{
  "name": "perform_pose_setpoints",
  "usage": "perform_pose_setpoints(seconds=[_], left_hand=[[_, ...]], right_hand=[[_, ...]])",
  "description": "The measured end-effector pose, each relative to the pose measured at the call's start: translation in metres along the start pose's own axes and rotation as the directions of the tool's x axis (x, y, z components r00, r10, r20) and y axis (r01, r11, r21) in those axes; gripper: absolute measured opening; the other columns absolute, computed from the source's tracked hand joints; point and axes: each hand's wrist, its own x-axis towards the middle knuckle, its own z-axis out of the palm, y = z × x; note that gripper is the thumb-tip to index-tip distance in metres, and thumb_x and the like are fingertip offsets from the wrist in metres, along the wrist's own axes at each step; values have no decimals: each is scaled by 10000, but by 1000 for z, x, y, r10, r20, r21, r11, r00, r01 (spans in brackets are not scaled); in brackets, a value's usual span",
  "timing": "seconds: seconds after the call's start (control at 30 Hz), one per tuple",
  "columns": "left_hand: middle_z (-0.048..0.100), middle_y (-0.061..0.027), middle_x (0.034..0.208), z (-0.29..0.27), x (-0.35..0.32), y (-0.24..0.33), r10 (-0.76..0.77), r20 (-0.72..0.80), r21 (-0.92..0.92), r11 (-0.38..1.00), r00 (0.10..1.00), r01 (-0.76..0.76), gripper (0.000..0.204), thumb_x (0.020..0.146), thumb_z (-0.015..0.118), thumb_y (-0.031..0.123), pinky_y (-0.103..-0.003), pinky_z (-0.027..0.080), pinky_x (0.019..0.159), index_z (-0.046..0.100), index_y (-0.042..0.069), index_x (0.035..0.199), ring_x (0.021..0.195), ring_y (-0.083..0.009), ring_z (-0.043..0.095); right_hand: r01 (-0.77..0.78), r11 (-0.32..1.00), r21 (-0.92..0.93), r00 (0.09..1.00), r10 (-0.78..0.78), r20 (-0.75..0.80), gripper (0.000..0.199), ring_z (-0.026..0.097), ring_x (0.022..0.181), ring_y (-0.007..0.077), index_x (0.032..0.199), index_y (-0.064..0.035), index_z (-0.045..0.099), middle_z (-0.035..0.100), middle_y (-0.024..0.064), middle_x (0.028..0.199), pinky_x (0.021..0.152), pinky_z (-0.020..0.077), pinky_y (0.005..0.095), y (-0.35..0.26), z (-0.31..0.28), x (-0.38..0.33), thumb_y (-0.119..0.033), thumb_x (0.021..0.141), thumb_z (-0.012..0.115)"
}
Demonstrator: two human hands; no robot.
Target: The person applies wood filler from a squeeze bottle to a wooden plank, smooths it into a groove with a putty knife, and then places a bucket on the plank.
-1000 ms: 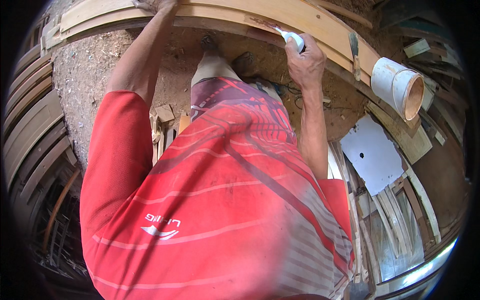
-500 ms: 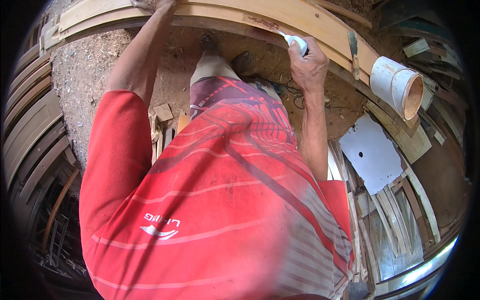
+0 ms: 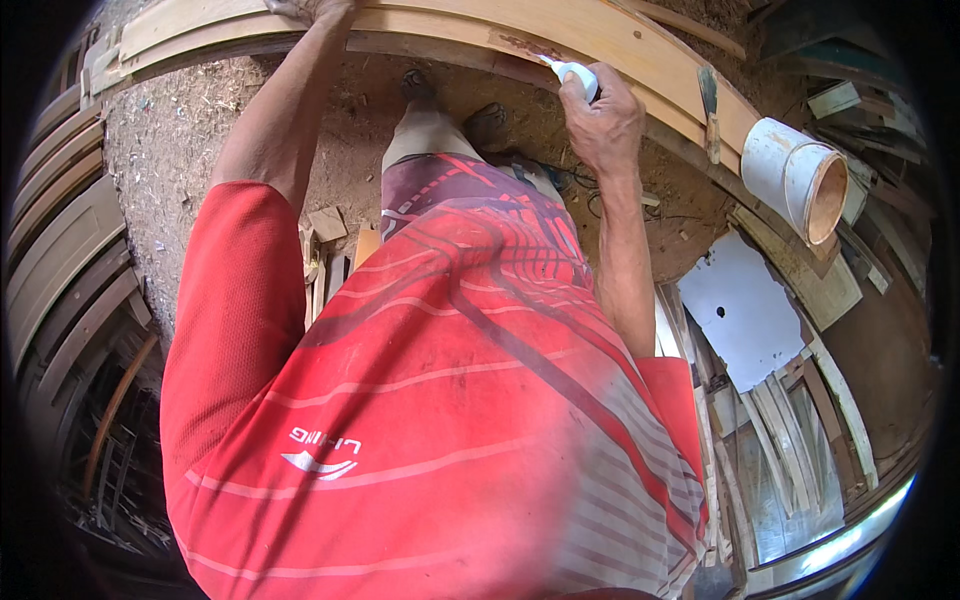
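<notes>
My right hand is closed round a small white squeeze bottle with a pointed nozzle. The nozzle tip points left, at a reddish-brown patch along the near edge of a long pale wooden board. Whether the tip touches the wood I cannot tell. My left hand lies on the board farther left, its visible fingers stretched out, the rest cut off by the upper edge. To the right of my right hand, a brush-like tool with a wooden handle lies across the board's edge.
A white cylindrical container lies tilted at the board's right end. Below it are a torn white sheet and stacked wood strips. Curved-looking wooden pieces line the left side. Shavings cover the dirt floor, and a cable lies there.
My right hand has shifted slightly left and up with the squeeze bottle, so its nozzle sits farther left along the brown patch. My left hand has stayed nearly still.
</notes>
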Motion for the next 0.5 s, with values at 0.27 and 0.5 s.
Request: perform_pose_setpoints(seconds=[0.27,0.5], left_hand=[[470,-227,1528,-14,0,5,-18,58,-2,1000,998,18,858,859,607,648,-622,261,1178,482,100,1507,1452,-431,372],[445,-228,1550,-5,-2,2,-14,28,-7,1000,999,14,838,874,592,646,-608,236,1200,490,99,1500,1471,-434,341]], right_hand=[[51,998,46,998,-53,37,222,656,654,375,879,-28,671,658,198,742,618,514,455,-5,16,6,-248,904,673],[65,996,63,994,-70,81,227,648,647,386,854,-14,647,639,210,721,609,504,467,-15,22,12,-234,905,665]])
